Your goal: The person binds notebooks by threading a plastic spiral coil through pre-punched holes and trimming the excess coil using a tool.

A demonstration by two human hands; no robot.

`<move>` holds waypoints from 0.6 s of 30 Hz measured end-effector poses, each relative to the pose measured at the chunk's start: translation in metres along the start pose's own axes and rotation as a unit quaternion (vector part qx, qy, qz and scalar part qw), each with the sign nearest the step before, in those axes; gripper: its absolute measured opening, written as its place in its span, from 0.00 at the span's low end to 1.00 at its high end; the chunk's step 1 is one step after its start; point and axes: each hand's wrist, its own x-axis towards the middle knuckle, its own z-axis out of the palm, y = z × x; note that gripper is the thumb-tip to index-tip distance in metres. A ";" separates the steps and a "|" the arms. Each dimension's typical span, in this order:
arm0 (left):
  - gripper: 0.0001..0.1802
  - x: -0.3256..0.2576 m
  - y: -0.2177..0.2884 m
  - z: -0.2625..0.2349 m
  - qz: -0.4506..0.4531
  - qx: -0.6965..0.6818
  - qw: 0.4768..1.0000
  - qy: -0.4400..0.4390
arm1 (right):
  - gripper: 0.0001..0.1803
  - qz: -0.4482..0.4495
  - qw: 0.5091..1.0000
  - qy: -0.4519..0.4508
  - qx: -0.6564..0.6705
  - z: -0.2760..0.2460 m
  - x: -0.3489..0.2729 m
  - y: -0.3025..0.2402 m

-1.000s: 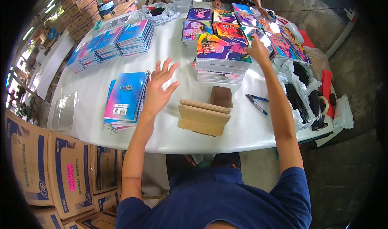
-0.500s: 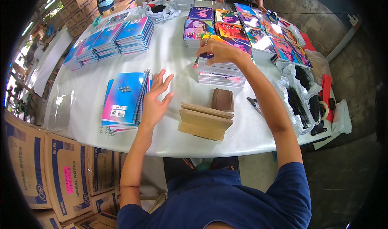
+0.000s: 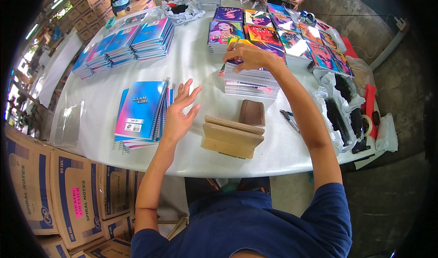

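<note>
My left hand [image 3: 181, 112] hovers over the table with fingers spread and nothing in it, just right of a small pile of blue-and-pink spiral notebooks [image 3: 140, 104]. With bent fingers, my right hand [image 3: 250, 57] grips the top left edge of a stack of notebook blocks [image 3: 251, 84] with white page edges and bright covers. How many it grips is hidden. Between my arms stands a wooden jig [image 3: 232, 137] with upright boards, and a brown block [image 3: 252, 112] sits behind it. Pliers [image 3: 289, 120] lie by my right forearm.
Several stacks of blue-and-pink notebooks [image 3: 153, 32] stand far left. Colourful illustrated notebooks [image 3: 296, 43] fill the back right, where a co-worker's hands [image 3: 295, 3] are busy. Black binding coils [image 3: 336, 116] lie in wrapping at right. Cardboard boxes [image 3: 75, 189] rise at lower left.
My left hand has shifted slightly right and stays spread. My right hand remains at the stack, its fingers moved only a little. The co-worker's hands have moved.
</note>
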 end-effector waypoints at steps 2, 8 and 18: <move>0.28 0.001 -0.001 0.000 0.001 -0.009 1.000 -0.004 | 0.28 -0.001 1.000 -0.006 0.004 -0.001 0.001 0.001; 0.28 0.001 0.000 0.004 -0.003 -0.012 1.000 -0.009 | 0.27 -0.006 1.000 0.000 -0.015 0.000 0.001 -0.001; 0.28 0.009 0.009 0.008 -0.037 -0.068 0.996 -0.031 | 0.21 0.050 0.998 0.036 0.005 -0.007 -0.002 -0.004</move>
